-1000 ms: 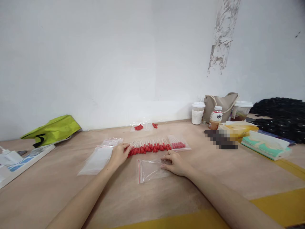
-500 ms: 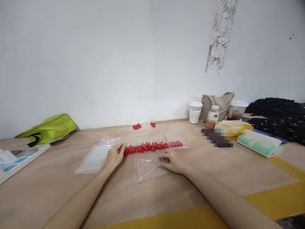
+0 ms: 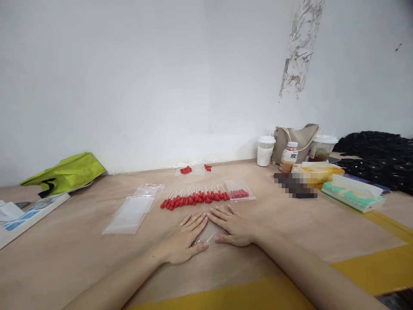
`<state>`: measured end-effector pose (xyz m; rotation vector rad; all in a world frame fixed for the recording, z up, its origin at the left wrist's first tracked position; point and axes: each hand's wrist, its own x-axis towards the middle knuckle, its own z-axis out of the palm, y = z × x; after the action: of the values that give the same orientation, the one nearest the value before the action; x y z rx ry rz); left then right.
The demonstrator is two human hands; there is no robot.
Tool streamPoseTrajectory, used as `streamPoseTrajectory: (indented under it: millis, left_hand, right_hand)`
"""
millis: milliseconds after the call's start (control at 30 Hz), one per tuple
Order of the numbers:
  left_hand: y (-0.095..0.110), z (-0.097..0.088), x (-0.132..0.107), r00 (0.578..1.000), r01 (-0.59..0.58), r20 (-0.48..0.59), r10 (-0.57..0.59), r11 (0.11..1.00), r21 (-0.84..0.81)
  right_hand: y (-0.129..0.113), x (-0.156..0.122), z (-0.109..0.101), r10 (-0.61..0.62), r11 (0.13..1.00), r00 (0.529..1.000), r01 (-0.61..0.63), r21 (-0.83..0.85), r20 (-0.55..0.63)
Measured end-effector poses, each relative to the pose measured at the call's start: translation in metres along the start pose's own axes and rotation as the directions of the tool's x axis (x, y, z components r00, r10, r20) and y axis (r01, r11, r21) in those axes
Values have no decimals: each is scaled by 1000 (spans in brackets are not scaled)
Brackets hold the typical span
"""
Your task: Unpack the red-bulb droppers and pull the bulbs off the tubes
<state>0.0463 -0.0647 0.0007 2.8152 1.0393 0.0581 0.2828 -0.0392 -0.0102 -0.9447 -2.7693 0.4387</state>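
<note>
My left hand [image 3: 186, 239] lies flat with fingers spread, pressing on a clear zip bag [image 3: 210, 239] on the table. Beside it, my right hand [image 3: 234, 227] is also flat and open on the same bag, which the two hands mostly cover. Just beyond the fingertips runs a row of red-tipped sticks [image 3: 195, 198], pale stems pointing toward the wall. At the row's right end is a clear bag holding several such sticks [image 3: 239, 193]. A stack of flat clear zip bags [image 3: 130, 214] rests left of the row.
Small red pieces [image 3: 186, 170] lie on clear plastic near the wall. A yellow-green bag [image 3: 66, 174] and a white-blue tray [image 3: 32, 217] sit left. Cups [image 3: 265, 151], a bottle [image 3: 289, 158], a grey handbag [image 3: 298, 140] and a tissue pack [image 3: 352, 193] stand right.
My left hand has moved from the left end of the stick row to the right and nearer, onto the bag. My right hand has flattened. A few sticks at the left end have shifted.
</note>
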Motion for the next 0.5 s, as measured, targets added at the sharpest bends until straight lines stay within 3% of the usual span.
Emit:
streamPoseTrajectory:
  millis: [100,200,267,333,400,433,467,500]
  left_hand:
    - [-3,-1,0,1000,25,-14,-25,998,-56]
    - [-4,-5,4,983,115,-120,-141,972,-206]
    - [-5,-9,11,948,158,-224,-227,945,-288]
    - [-7,-15,21,915,200,-280,-290,930,-309]
    - [-8,-21,31,902,269,-248,-353,910,-316]
    - [-8,-23,36,901,301,-210,-380,895,-329]
    - [-8,-25,41,903,321,-168,-395,881,-347]
    - [-7,-26,44,912,325,-121,-393,870,-371]
  right_hand:
    - [0,-2,-1,37,999,996,-38,5,79]
    - [-3,-3,-5,30,999,996,-33,31,81]
    - [-4,-3,-10,20,996,1000,-21,82,9]
    - [-1,-3,-17,71,987,986,-48,153,-149]
    - [10,-2,-27,284,950,902,-218,225,-326]
    - [18,-2,-33,429,900,817,-351,259,-386]
    - [28,-3,-39,606,796,681,-529,295,-412]
    - [40,-4,-44,677,733,601,-606,310,-424]
